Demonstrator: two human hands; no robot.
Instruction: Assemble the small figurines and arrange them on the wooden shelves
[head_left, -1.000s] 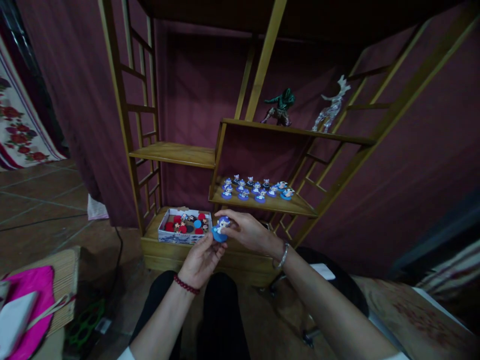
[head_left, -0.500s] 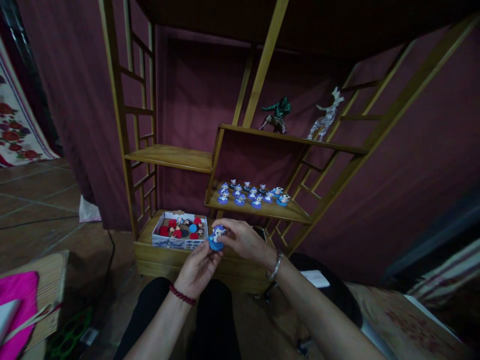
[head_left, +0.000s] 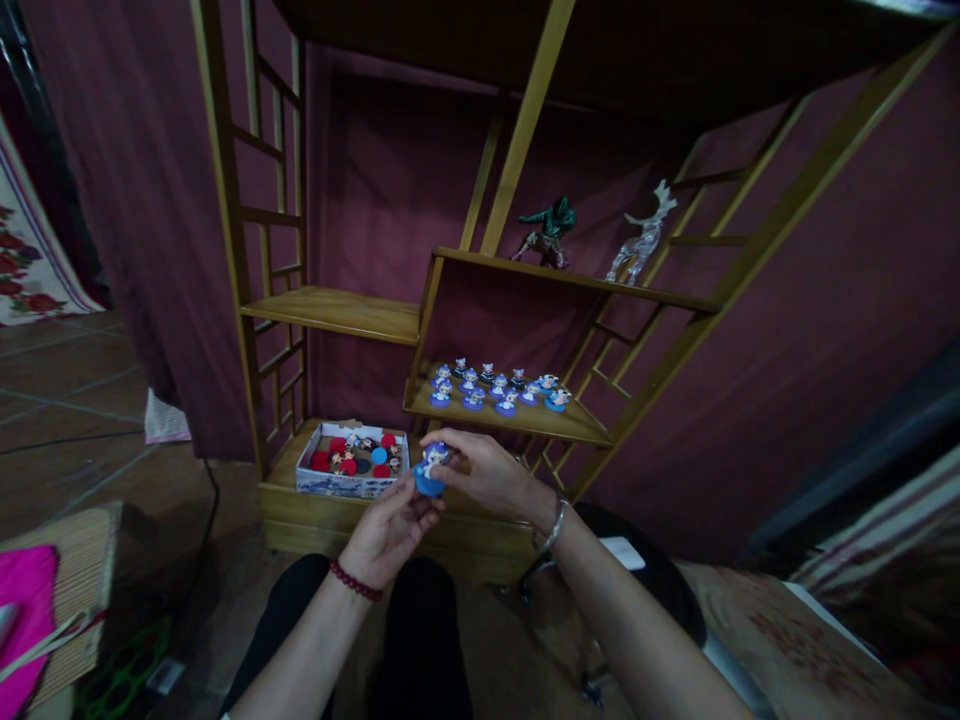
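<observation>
Figurines with red and blue bases (head_left: 348, 467) lie jumbled in an open cardboard box (head_left: 337, 485) at the foot of the wooden display cabinet (head_left: 322, 525). Next comes the left hand (head_left: 390, 525), thumb and fingers closed on the blue base of a purple-haired figurine (head_left: 433, 459), held upright just beside the box. The right hand (head_left: 487, 475) pinches its upper part. Over the last second only the view has shifted noticeably; both grips stay put. Above, the standing figurines (head_left: 506, 402) on the shelf (head_left: 579, 424) look unchanged, so the held one apparently hasn't joined them.
</observation>
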